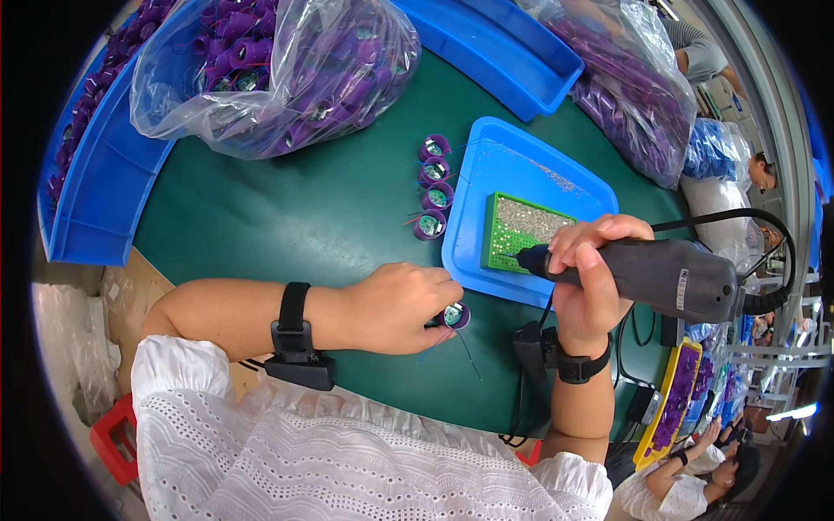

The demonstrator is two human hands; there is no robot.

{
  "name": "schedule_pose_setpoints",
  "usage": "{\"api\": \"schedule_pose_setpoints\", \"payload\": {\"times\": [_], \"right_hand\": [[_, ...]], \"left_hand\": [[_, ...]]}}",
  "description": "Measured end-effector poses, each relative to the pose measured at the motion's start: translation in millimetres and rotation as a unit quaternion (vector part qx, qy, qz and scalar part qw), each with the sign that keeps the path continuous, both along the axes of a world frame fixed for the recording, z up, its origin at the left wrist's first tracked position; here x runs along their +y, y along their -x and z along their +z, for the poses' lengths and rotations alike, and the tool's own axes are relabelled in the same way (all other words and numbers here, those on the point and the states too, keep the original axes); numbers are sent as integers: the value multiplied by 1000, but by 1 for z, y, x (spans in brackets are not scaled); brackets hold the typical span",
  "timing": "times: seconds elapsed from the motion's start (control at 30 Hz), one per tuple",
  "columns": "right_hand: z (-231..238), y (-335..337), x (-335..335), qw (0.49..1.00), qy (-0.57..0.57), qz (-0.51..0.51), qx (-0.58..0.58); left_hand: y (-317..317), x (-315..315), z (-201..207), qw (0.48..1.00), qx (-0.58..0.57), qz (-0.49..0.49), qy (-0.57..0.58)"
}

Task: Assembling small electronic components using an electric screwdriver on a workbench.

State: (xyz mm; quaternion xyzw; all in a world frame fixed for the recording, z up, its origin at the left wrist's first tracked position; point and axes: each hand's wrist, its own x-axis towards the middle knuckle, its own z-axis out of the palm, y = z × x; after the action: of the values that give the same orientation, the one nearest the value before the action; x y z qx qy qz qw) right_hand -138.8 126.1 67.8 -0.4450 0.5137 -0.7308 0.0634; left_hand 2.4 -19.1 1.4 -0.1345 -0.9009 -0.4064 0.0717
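My left hand (401,306) is closed on a short purple cylinder (455,316) with a small green circuit board inside and thin wires trailing from it. My right hand (592,269) grips a black electric screwdriver (665,276), held nearly level. Its tip is over the green screw tray (504,252), which is filled with rows of small metal screws; whether it touches one I cannot tell. The green tray sits in a shallow blue tray (467,195), with loose screws scattered toward its far side. Several like purple cylinders (430,226) stand in a line left of the blue tray.
A clear plastic bag (347,87) of purple cylinders lies at the far left, beside a blue bin (104,204). Another blue bin (504,61) and a second filled bag (630,95) are at the back. The screwdriver's black cable (773,217) loops at the right. Other people work beyond.
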Motion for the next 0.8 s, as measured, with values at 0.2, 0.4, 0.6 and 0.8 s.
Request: {"api": "schedule_pose_setpoints", "payload": {"times": [0.2, 0.4, 0.6, 0.8], "right_hand": [[-1, 0, 1, 1000, -3, -1, -7], [1, -1, -2, 1000, -11, -10, -13], [6, -5, -8, 997, -45, -50, -29], [6, -4, -3, 998, -15, -43, -44]], "left_hand": [[-1, 0, 0, 1000, -5, -5, 0], [0, -1, -1, 1000, 0, -6, -1], [1, 0, 0, 1000, -4, -4, 3], [0, 0, -1, 1000, -6, -5, -1]]}}
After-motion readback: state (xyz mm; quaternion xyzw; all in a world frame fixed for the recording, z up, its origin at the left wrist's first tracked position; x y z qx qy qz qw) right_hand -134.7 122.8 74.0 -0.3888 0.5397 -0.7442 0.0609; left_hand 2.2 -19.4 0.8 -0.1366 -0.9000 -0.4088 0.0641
